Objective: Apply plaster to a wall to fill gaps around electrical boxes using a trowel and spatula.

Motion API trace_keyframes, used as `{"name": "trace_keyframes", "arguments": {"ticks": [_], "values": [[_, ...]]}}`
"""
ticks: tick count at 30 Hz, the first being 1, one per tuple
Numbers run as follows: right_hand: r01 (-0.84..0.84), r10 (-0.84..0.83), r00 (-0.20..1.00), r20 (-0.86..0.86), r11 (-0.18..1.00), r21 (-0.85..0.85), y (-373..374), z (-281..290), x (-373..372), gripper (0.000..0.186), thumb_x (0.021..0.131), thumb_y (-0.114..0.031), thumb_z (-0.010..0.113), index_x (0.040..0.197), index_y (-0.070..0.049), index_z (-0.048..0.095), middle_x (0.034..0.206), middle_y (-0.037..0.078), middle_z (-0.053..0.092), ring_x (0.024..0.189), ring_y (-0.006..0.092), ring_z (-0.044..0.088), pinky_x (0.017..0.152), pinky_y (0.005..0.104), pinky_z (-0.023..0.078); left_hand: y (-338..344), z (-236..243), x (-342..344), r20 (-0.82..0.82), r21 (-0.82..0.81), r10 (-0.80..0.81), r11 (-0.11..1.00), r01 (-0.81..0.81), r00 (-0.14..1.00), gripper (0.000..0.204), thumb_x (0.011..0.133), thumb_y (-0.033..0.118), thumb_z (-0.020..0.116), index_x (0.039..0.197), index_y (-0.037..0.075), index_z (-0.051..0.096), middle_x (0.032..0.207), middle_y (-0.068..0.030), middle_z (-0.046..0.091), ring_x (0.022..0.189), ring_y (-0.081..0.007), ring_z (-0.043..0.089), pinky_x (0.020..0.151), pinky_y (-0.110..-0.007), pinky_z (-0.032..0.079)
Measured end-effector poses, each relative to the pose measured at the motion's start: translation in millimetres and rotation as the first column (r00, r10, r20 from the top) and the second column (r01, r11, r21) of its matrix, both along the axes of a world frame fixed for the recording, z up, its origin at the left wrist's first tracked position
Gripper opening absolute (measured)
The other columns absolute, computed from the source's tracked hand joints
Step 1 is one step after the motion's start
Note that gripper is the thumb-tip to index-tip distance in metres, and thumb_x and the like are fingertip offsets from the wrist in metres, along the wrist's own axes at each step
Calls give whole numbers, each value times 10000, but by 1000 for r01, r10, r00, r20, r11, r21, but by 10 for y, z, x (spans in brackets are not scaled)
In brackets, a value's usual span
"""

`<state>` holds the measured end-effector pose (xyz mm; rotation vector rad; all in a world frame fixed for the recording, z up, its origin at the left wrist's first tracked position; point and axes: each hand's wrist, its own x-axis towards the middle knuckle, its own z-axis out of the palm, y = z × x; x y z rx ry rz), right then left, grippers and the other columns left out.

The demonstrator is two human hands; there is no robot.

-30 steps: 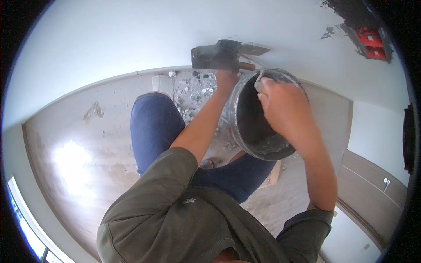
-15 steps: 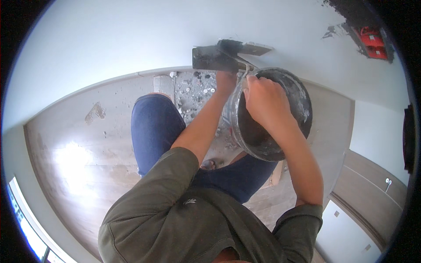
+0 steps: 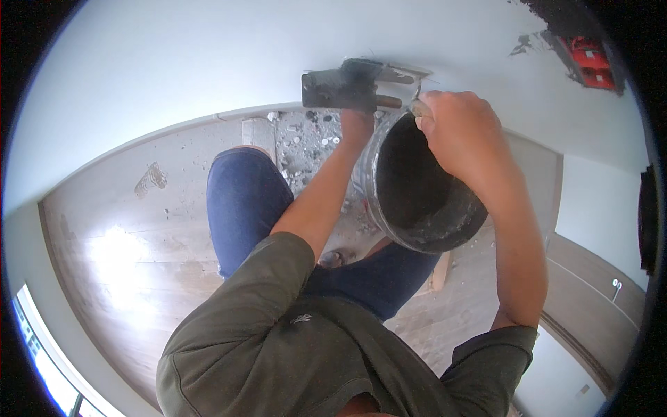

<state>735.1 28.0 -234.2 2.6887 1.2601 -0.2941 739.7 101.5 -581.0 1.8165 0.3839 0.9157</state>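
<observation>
My left hand is closed around the underside of a dark rectangular plastering trowel, its fingers mostly hidden by the plate. A brown handle sticks out at the plate's right side, and a lump of dark mortar lies on the plate. My right hand grips the pale handle of a small trowel, whose curved metal neck rises to a blade beside the mortar, close to the white wall. Below that hand is a round black bucket, tilted and smeared with grey; its inside looks dark.
Rubble and bits of grey debris lie at the wall's foot, between my legs. Red electrical boxes with dark mortar around them sit in the wall, upper right. A smear marks the wooden floor at left. White-and-brown panels stand at right.
My right hand has come up and right, out from over the bucket's mouth, with the small trowel. The bucket has tilted and shifted slightly. My left hand and its plastering trowel moved only a little.
</observation>
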Motion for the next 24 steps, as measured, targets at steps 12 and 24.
{"name": "trace_keyframes", "arguments": {"ticks": [12,24], "values": [[-10,12,999,-41,999,51,-384,-154,-231,155,858,-123,603,961,-9,623,877,216,668,837,370,675,745,467,548,-74,-142,39,-75,66,114,992,-109,991,192,796,83,670,980,92,724,920,-160,703,858,-376,662,729,-431,517],[30,-28,999,-27,997,75,-215,-813,-383,118,827,-40,540,895,51,573,864,252,641,775,367,692,672,404,581,-68,-161,27,-108,58,109,993,-103,988,149,727,82,672,869,53,706,859,-181,691,829,-414,644,693,-453,515]]}}
